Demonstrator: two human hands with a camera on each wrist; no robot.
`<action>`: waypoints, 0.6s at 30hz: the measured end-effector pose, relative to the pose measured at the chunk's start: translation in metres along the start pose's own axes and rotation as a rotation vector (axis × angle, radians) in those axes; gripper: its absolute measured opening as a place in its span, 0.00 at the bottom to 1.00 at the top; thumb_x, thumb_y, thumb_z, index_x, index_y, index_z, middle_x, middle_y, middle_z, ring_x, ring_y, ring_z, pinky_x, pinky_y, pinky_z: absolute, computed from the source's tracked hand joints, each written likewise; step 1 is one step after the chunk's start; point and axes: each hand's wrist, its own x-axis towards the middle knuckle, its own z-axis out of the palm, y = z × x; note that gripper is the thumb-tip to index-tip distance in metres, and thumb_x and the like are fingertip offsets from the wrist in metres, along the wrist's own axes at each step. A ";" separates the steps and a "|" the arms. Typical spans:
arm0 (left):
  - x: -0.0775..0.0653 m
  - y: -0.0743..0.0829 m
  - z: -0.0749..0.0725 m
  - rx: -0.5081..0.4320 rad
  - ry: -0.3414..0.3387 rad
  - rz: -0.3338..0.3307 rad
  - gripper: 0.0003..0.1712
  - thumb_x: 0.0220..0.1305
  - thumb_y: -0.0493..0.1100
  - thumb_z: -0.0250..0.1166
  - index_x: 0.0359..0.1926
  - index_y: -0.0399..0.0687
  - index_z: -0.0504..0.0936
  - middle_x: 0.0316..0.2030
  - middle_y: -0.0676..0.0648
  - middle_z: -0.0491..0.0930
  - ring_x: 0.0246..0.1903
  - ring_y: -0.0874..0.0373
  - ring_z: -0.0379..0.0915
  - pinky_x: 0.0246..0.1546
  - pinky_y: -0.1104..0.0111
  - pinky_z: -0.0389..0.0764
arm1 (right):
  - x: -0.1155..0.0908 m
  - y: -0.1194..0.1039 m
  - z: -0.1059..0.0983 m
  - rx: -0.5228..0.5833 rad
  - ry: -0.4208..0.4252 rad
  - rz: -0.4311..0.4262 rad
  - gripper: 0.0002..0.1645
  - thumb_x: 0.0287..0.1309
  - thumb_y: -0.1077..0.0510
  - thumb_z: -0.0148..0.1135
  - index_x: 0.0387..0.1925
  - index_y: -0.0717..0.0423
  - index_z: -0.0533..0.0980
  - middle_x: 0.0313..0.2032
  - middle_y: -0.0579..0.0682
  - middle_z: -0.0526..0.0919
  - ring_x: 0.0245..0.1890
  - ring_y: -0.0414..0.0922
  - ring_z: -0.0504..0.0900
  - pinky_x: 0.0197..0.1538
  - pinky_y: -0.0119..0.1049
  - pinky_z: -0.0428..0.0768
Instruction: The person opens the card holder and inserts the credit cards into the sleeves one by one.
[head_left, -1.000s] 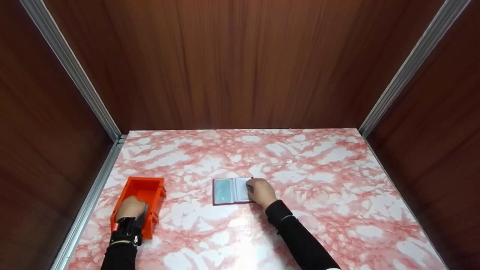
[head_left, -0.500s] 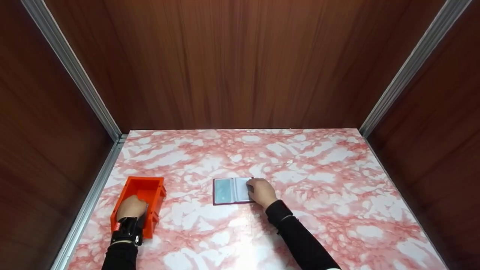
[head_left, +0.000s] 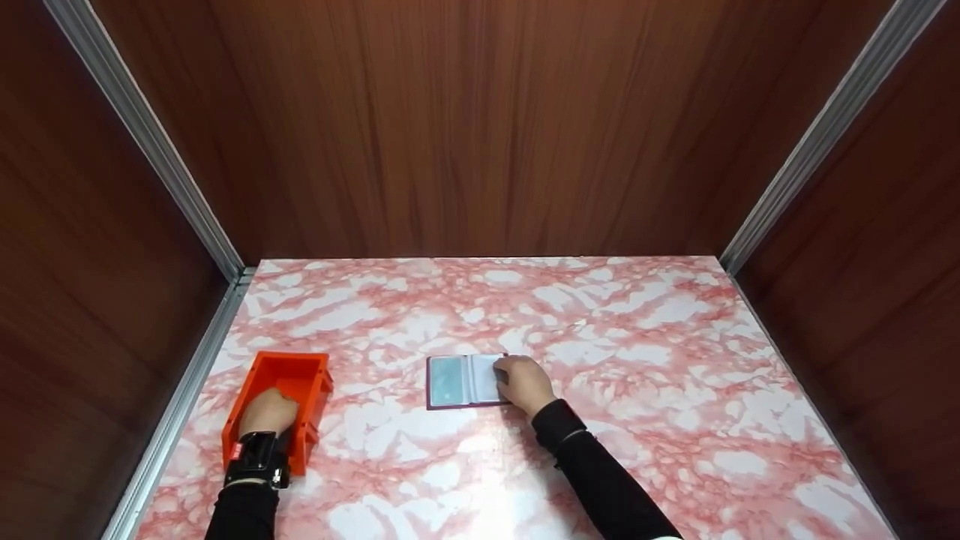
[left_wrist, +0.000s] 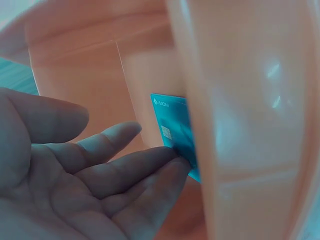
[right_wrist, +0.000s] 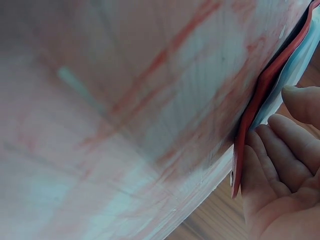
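My left hand (head_left: 268,412) is down inside the orange bin (head_left: 319,409). In the left wrist view, a teal chip card (left_wrist: 172,127) stands against the bin's side wall. Two fingertips touch the card's lower part, while the thumb lies well apart from it. From the head view the card is hidden. Near the middle of the table lies a card holder (head_left: 448,381) with a dark red cover, spread flat at its clear sleeves. My right hand (head_left: 525,382) rests on its right side, fingertips on the inside of the red cover (right_wrist: 245,130) and thumb by the sleeves.
The table (head_left: 637,322) has a red and white marbled top. Brown wood-grain panels (head_left: 480,135) enclose it at the back and both sides, with metal rails (head_left: 150,142) at the corners. The bin stands near the left edge.
My left hand has shifted slightly within the bin, and the card's edge that showed beside it is now out of sight in the head view. My right hand and the card holder stay put.
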 end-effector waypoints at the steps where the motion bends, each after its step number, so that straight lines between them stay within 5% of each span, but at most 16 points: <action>1: 0.001 0.000 0.000 -0.003 0.002 0.006 0.15 0.61 0.38 0.49 0.35 0.26 0.75 0.35 0.29 0.76 0.38 0.35 0.74 0.45 0.47 0.73 | 0.000 0.000 0.000 0.002 -0.003 0.002 0.13 0.49 0.66 0.71 0.41 0.60 0.83 0.38 0.56 0.85 0.41 0.55 0.83 0.47 0.48 0.79; 9: 0.004 -0.001 0.004 -0.051 0.020 0.061 0.17 0.67 0.39 0.48 0.40 0.24 0.75 0.39 0.27 0.77 0.42 0.33 0.74 0.47 0.46 0.73 | 0.000 -0.001 -0.001 0.004 0.007 -0.003 0.13 0.48 0.67 0.71 0.39 0.61 0.83 0.35 0.56 0.85 0.39 0.55 0.83 0.45 0.47 0.80; 18: 0.004 0.002 0.005 -0.102 0.022 0.048 0.18 0.69 0.38 0.47 0.46 0.23 0.73 0.44 0.26 0.76 0.46 0.33 0.72 0.51 0.46 0.71 | 0.001 -0.004 -0.003 0.000 0.007 0.013 0.13 0.47 0.66 0.72 0.39 0.61 0.83 0.36 0.57 0.85 0.40 0.55 0.83 0.46 0.48 0.80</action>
